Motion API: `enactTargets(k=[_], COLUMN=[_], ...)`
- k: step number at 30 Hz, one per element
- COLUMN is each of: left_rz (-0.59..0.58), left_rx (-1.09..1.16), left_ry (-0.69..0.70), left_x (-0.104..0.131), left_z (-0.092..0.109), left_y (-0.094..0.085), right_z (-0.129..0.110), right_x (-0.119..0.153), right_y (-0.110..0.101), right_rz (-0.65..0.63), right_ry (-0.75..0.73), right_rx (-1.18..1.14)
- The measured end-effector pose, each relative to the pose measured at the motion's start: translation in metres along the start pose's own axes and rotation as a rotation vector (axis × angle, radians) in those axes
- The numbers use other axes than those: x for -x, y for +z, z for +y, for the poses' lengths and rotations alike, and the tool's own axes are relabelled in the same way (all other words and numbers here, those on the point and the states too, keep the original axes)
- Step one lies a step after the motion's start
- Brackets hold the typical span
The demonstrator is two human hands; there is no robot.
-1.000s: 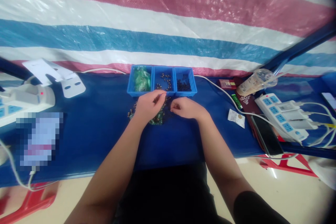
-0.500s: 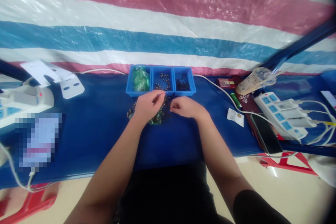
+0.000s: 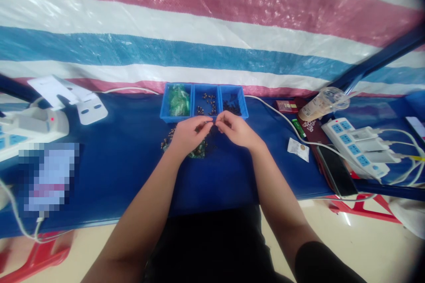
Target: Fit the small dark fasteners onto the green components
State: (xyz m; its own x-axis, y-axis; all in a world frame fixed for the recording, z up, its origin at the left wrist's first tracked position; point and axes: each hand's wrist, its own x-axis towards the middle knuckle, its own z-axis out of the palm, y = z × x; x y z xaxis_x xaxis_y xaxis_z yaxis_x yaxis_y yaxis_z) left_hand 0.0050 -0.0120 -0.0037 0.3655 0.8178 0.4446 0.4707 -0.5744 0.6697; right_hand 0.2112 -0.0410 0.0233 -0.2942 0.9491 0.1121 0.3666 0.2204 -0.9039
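Note:
My left hand (image 3: pixel 192 133) is closed in a pinch, thumb against forefinger, over a pile of small metal parts on a clear-green bag (image 3: pixel 198 150). Close beside it, fingertip to fingertip, my right hand (image 3: pixel 235 128) is pinched as well. Whatever sits between the fingers is too small to name. Just beyond the hands stand three joined blue bins. The left bin (image 3: pixel 165 107) has green plastic bags (image 3: pixel 179 100), the middle bin (image 3: pixel 196 93) has small brass-coloured metal parts (image 3: pixel 211 105), and the right bin (image 3: pixel 244 105) has small black parts (image 3: pixel 232 105), partly behind my right hand.
To the right are a plastic drink cup (image 3: pixel 320 105), a power strip (image 3: pixel 355 148) with chargers, a dark phone (image 3: pixel 337 170), a white packet (image 3: pixel 298 149) and a loose cable (image 3: pixel 275 108). On the left lie a phone (image 3: pixel 53 177), a white stand (image 3: pixel 89 108) and another power strip (image 3: pixel 49 124).
My right hand has moved up and to the left, so its fingertips now meet those of my left hand. My left hand has shifted slightly right.

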Motion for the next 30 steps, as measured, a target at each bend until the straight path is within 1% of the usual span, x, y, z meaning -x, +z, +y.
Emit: enactTargets(k=[4, 7, 9, 12, 15, 20, 25, 30], left_rz=[0.030, 0.043, 0.046, 0.049, 0.054, 0.089, 0.103, 0.122], left_rx=[-0.011, 0.007, 0.030, 0.041, 0.025, -0.001, 0.005, 0.036], left_ry=[-0.027, -0.060, -0.081, -0.088, -0.076, -0.036, 0.004, 0.003], left_x=[0.000, 0.000, 0.001, 0.002, 0.002, 0.001, 0.001, 0.002], left_z=[-0.003, -0.004, -0.004, -0.003, -0.003, -0.001, 0.003, 0.007], left_y=[0.001, 0.001, 0.001, 0.002, 0.003, 0.002, 0.002, 0.002], right_z=[0.004, 0.006, 0.007, 0.009, 0.012, 0.013, 0.009, 0.007], right_x=[-0.001, -0.002, -0.003, -0.005, -0.008, -0.009, -0.010, -0.010], right_y=[0.004, 0.008, 0.010, 0.014, 0.016, 0.015, 0.018, 0.022], right_rz=[0.066, 0.114, 0.171, 0.256, 0.299, 0.273, 0.231, 0.166], right_ry=[-0.031, -0.057, -0.062, -0.059, -0.029, 0.031, 0.068, 0.051], right_rx=[-0.075, -0.042, -0.013, -0.023, -0.102, -0.300, -0.332, -0.366])
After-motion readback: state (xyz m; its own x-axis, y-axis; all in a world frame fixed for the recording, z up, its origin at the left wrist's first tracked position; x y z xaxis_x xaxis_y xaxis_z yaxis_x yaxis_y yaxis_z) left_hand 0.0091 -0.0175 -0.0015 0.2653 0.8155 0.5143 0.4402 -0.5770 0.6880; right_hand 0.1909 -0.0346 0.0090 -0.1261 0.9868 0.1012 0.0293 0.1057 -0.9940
